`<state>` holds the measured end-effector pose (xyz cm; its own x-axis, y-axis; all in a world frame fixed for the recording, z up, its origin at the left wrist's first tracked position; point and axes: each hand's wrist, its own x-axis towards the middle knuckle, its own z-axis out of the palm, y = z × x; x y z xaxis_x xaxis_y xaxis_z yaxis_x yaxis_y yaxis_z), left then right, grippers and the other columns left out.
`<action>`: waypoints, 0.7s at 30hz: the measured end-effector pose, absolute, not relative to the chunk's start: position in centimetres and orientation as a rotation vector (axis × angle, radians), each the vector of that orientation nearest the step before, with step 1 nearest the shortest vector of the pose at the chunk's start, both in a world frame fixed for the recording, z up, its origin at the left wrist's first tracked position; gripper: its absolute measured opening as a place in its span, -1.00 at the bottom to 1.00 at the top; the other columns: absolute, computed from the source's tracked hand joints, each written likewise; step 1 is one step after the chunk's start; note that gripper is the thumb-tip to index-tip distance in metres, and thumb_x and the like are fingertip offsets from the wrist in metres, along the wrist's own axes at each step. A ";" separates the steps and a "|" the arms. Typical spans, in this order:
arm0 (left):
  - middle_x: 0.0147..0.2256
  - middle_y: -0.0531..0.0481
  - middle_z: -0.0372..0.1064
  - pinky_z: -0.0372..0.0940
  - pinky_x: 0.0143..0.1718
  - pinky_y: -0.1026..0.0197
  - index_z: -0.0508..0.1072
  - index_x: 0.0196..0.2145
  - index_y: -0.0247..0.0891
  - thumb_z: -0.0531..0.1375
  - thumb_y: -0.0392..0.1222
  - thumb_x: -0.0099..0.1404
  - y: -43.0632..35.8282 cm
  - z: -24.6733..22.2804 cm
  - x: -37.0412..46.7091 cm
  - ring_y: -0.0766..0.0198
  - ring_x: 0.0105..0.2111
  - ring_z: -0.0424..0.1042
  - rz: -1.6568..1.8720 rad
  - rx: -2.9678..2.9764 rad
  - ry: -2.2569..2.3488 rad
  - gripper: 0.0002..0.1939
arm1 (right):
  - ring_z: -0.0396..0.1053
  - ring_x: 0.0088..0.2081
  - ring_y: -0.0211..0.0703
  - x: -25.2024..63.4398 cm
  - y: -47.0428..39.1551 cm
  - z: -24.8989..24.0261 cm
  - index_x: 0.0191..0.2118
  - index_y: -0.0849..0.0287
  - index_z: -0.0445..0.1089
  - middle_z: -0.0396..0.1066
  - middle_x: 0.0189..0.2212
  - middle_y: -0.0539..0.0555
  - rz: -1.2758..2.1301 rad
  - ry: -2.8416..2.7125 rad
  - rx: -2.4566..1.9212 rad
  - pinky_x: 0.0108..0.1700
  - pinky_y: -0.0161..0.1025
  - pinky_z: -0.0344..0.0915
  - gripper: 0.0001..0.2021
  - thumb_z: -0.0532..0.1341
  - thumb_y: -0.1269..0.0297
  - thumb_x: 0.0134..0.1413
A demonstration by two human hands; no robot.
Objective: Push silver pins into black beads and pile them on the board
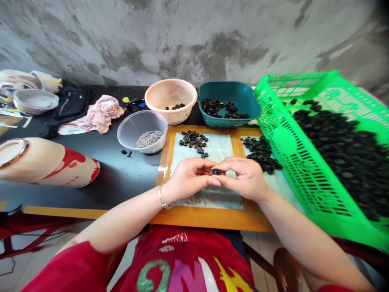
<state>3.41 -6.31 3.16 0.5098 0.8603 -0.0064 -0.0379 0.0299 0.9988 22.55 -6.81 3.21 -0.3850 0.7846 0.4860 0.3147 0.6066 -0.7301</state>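
Between the fingertips of both hands sits a small black plastic part, held above the pale mat. My left hand pinches it from the left, and my right hand pinches it from the right. Fingers hide much of its shape. Beyond my left hand, round black pieces lie scattered on the mat. A heap of other black pieces lies past my right hand. Below my left hand, thin metallic bits show partly, blurred.
A clear bowl contains small silvery pieces. Behind it stand a peach bowl and a teal basin, both with black parts. On the right, a green basket holds many black parts. A large tumbler lies left, near pink cloth.
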 end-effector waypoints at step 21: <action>-0.38 -0.04 0.51 0.41 -0.24 0.22 0.51 -0.27 -0.36 0.42 -0.02 0.08 -5.8 2.1 3.5 0.32 -0.40 0.49 0.841 1.027 0.646 -0.62 | 0.35 -0.43 -0.18 22.7 -6.4 3.0 -0.11 0.17 0.43 0.44 -0.46 0.03 0.235 -2.142 -0.802 -0.32 -0.19 0.27 -0.85 0.25 0.31 0.21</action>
